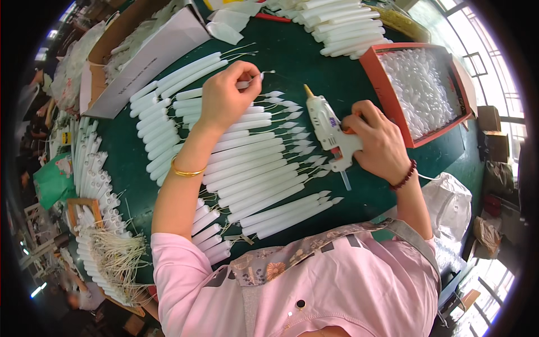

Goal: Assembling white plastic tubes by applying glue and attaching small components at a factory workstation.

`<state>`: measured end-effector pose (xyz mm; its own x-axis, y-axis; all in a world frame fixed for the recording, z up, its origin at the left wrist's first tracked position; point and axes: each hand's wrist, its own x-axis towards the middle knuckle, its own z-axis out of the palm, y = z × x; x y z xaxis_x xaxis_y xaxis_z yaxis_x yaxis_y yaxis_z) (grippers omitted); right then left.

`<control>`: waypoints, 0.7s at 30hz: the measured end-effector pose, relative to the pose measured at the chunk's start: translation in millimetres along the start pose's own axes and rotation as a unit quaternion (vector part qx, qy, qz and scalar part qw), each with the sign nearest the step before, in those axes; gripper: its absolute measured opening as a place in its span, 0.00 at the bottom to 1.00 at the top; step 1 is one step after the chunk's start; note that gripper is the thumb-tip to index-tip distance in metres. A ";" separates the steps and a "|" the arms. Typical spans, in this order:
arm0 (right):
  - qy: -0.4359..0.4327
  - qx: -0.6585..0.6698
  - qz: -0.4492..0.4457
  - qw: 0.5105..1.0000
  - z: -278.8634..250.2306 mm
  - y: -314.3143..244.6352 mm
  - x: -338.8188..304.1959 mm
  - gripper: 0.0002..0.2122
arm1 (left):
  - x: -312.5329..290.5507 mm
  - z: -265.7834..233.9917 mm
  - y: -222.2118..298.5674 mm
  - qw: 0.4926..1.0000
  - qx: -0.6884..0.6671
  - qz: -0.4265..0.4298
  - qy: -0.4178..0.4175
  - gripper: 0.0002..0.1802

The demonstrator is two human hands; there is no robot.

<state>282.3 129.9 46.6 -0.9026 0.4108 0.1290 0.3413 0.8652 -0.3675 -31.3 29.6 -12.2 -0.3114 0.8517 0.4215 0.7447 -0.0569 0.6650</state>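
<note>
My right hand point(379, 137) is wrapped round the grip of a white hot glue gun point(327, 124), its yellowish nozzle angled up and left. A clear glue stick point(346, 181) pokes out of the gun's back end. Above the rows my left hand point(233, 92) is closed in a pinch on a slim white electric taper candle, whose thin wire tip point(269, 72) sticks out to the right. Under and beside that hand lie rows of white taper candles point(247, 160). Many carry pointed flame-shaped tips point(303, 150) at their right ends. My fingers hide part of the held candle.
An orange-red box point(368, 84) of small clear flame tips stands at the right. More candle sticks point(342, 25) are piled at the far edge. A white carton point(151, 67) sits far left. Wired sticks point(106, 253) fill a wooden tray at the left, near a green bag point(54, 180).
</note>
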 end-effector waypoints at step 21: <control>0.005 -0.069 0.105 0.992 -34.7 163.8 54.6 0.06 | -1.2 3.8 -2.2 0.999 -0.036 -0.014 -0.021 0.05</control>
<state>298.0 304.0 25.4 -0.8055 0.5881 0.0721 0.5547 0.7912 -0.2575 -30.3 30.7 -16.6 -0.3056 0.8744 0.3768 0.6909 -0.0687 0.7197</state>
